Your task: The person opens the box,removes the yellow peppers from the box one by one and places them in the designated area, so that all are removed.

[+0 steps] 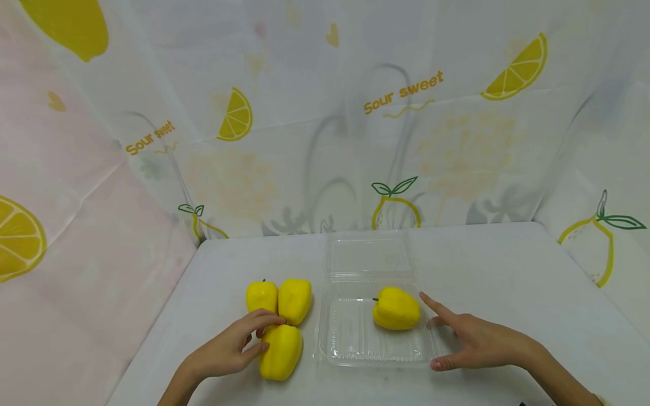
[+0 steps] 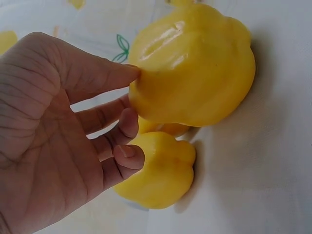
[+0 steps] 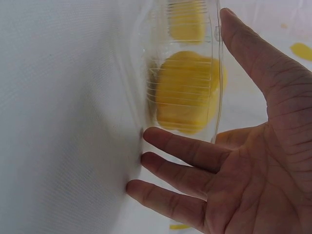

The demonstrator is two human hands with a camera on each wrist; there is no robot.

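My left hand (image 1: 231, 344) is at the nearest yellow bell pepper (image 1: 281, 352), pinching its upper left end between thumb and fingers. In the left wrist view the thumb presses this bell pepper (image 2: 195, 68), and the index fingertip is hidden behind it. Two more yellow bell peppers, one at left (image 1: 261, 296) and one at right (image 1: 295, 300), stand just beyond. A clear plastic clamshell box (image 1: 345, 338) lies opened flat, with one yellow bell pepper (image 1: 397, 309) on its right side. My right hand (image 1: 482, 341) spreads its fingers along the box's right edge, fingertips down by the table.
The box's clear lid (image 1: 370, 254) lies folded back toward the rear wall. A white cloth covers the table (image 1: 487, 265). Lemon-printed curtains (image 1: 304, 113) enclose the back and both sides.
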